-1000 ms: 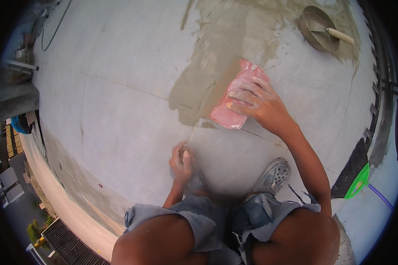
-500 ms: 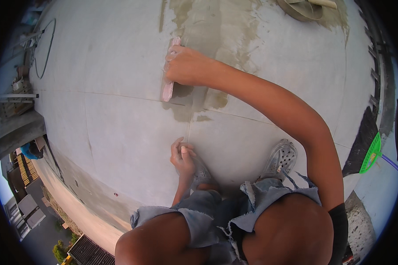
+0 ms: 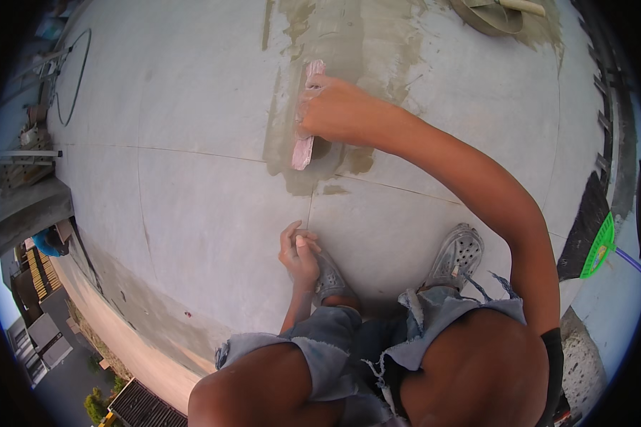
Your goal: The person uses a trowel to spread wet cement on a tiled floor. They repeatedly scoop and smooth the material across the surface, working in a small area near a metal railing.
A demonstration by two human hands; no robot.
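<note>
My right hand [image 3: 335, 110] grips a flat spreading trowel [image 3: 303, 152] by its long, pale pink, smeared back. The trowel lies along a wet, grey-green band of paste [image 3: 335, 35] on the large pale floor tiles; its blade is mostly hidden under my hand. Several smears and a small patch of paste surround it, reaching over a tile joint. My left hand [image 3: 299, 250] hangs beside my left shoe [image 3: 331, 281], fingers loosely bent and somewhat apart, with nothing visible in them.
A shallow round pan [image 3: 488, 18] with a pale-handled tool across it stands at the far right. A broom with a green head [image 3: 600, 245] lies at the right edge. My right shoe [image 3: 457, 256] rests on the tile. A hose loop [image 3: 75, 78] is at far left.
My right hand has drawn the trowel to the right across the wet band, uncovering a smoothed strip of paste on its left. My left hand stays by the shoe, almost unmoved.
</note>
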